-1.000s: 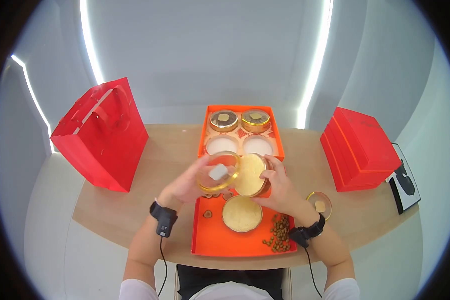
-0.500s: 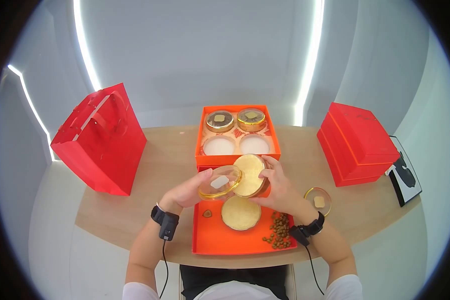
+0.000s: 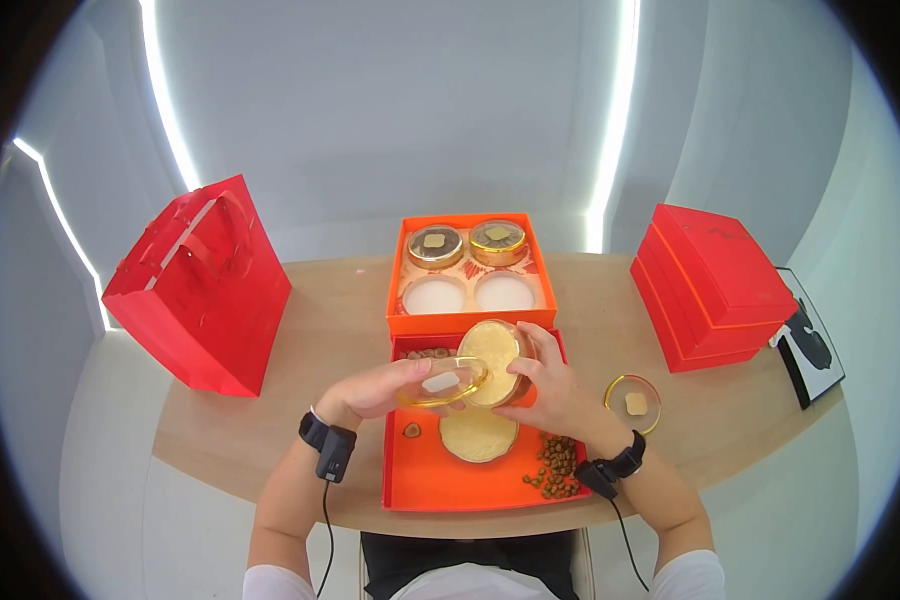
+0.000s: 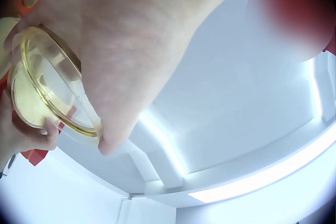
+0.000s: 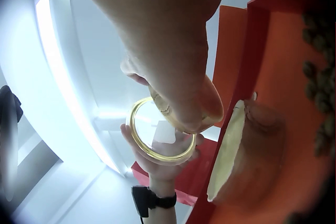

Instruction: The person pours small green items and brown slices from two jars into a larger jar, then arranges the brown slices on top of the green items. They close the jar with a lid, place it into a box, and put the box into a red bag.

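My left hand [image 3: 378, 390] grips a clear round lid [image 3: 442, 382] with a gold rim and a pale label, held tilted. My right hand [image 3: 548, 388] holds a clear round tub [image 3: 488, 350], its mouth filled by a pale yellow disc. Lid and tub overlap in the head view; the left wrist view shows the lid's gold rim [image 4: 39, 90] right in front of the tub. Below them a second tub [image 3: 478, 440] with a pale yellow top stands in the orange tray [image 3: 450, 492]. What lies beneath the disc is hidden.
Olive-brown nut-like pieces [image 3: 553, 465] and a small brown slice [image 3: 412, 430] lie in the tray. Another gold-rimmed lid [image 3: 636, 403] lies on the table. Behind, an orange box [image 3: 470, 323] holds two lidded tubs. A red bag [image 3: 210, 300] and red boxes [image 3: 715, 290] flank it.
Both hands have come slightly lower toward the tray. The lid has tilted and moved down, now overlapping the tub's lower left side in the head view. Each hand keeps its hold.
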Demonstrator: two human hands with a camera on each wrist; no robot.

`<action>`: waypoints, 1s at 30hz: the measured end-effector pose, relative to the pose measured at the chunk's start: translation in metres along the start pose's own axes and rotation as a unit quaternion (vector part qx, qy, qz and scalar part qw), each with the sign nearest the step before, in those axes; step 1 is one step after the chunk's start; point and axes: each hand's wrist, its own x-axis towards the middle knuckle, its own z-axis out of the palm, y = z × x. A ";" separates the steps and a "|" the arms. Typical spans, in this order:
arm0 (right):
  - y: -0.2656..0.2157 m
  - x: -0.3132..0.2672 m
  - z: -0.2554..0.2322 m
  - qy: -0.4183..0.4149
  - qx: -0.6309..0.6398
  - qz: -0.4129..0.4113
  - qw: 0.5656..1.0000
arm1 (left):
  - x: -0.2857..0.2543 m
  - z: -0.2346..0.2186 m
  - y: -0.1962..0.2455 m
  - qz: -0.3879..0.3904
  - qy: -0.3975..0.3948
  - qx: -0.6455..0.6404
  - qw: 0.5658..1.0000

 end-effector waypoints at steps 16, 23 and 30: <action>-0.010 0.001 -0.005 0.011 -0.032 -0.013 0.999 | 0.002 -0.002 -0.006 0.017 -0.064 -0.024 0.998; -0.005 0.001 -0.003 0.041 -0.086 -0.003 0.995 | -0.002 -0.002 -0.007 0.038 -0.065 -0.059 0.995; 0.007 0.006 -0.002 0.062 -0.111 0.006 0.992 | -0.010 0.006 -0.005 0.086 0.039 -0.101 0.990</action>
